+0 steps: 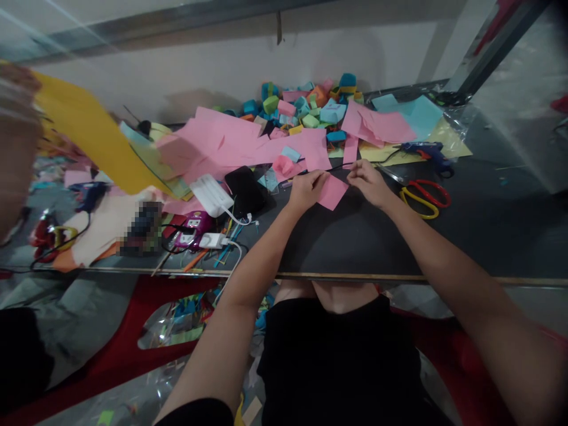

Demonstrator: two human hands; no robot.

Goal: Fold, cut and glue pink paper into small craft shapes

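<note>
L hand (307, 189) & R hand (367, 181) both on a small pink paper square (332, 193), lying flat on the dark tabletop (355, 242) near the front-centre edge. L fingers are curled, clamped on its left edge; R fingertips are pinched together on the top-right corner. Red/yellow scissors (426, 199) lie just right of the R hand, w/ a blue glue gun (426, 150) behind them. Folded paper boxes (310, 107) are piled at the back. Far left, a co-worker's hand (15, 136) holds a yellow sheet (89, 137).
</note>
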